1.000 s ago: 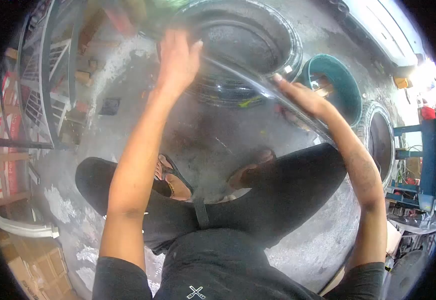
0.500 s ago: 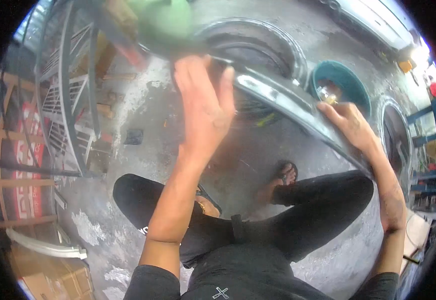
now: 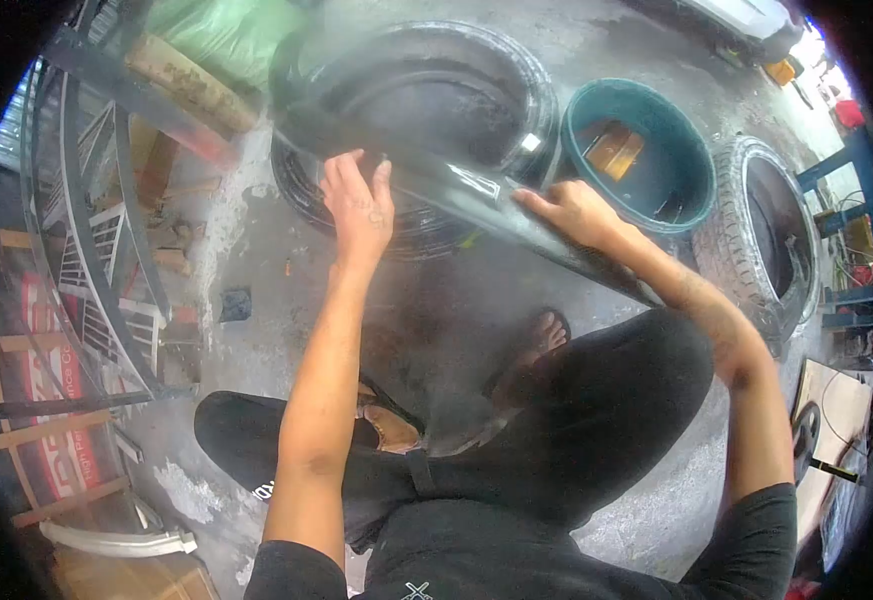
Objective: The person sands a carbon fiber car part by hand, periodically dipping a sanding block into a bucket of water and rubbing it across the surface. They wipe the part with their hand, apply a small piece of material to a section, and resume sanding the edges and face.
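A long, dark, glossy curved piece (image 3: 516, 215) slants across the view in front of me, its left end blurred. My left hand (image 3: 359, 205) grips its near edge left of centre, with fingers and thumb bent over it. On its right half my right hand (image 3: 581, 212) is closed round the upper edge, the thumb lying along the surface. Behind the piece, a large tyre (image 3: 526, 80) lies flat on the grey floor. Both of my feet are on the floor below the piece.
A teal basin (image 3: 691, 205) holding liquid and a yellowish-brown object (image 3: 614, 150) stands beyond my right hand. Another tyre (image 3: 731, 210) is right of it. Metal frames (image 3: 106, 250) and a cardboard box (image 3: 136, 577) are at left, a green bag (image 3: 221, 40) at upper left.
Both hands and the dark piece have shifted left in view, and my left hand sits lower. The view has shifted too, so more of the basin and tyres shows.
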`<state>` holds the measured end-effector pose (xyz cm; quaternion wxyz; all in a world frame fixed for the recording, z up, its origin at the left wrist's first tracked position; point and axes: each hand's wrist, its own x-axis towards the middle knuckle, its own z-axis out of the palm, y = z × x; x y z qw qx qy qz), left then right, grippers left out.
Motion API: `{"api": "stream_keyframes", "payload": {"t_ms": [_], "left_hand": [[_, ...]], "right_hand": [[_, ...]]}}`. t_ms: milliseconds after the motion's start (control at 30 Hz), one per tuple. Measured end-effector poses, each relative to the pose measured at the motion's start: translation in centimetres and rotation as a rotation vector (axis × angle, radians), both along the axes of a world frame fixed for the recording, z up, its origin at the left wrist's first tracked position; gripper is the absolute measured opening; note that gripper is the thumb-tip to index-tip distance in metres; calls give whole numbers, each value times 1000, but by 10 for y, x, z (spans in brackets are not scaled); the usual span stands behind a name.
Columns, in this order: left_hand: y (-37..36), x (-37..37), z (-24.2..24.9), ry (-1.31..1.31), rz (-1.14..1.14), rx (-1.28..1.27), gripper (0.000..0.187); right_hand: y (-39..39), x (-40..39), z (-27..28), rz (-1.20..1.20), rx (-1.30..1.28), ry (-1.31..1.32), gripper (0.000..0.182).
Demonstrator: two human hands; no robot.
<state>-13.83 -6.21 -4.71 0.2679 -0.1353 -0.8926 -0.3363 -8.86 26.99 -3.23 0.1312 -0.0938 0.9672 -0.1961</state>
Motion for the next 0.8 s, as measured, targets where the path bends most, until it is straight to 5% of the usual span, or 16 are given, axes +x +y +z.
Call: {"api": "stream_keyframes", "payload": {"t_ms": [33, 133, 300, 367, 433, 667, 800], "left_hand": [[-2, -1, -9, -11, 5, -10, 39], [0, -1, -29, -61, 13, -44, 38], [1, 2, -43, -55, 24, -22, 37], [0, 3, -46, -3, 22, 0, 37], [6, 9, -49, -4, 66, 54, 36], [54, 60, -66, 27, -185, -51, 30], [9, 7, -70, 12, 89, -43, 28]], "right_hand": [[-4, -3, -6, -185, -86, -108, 59], [-5, -1, -32, -175, -152, 44, 85], [17, 26, -16, -168, -372, -31, 89], [29, 61, -6, 161, -142, 303, 113], [38, 85, -7, 145, 73, 126, 134], [23, 90, -11, 100, 150, 75, 120], [23, 88, -20, 102, 118, 27, 122]]}}
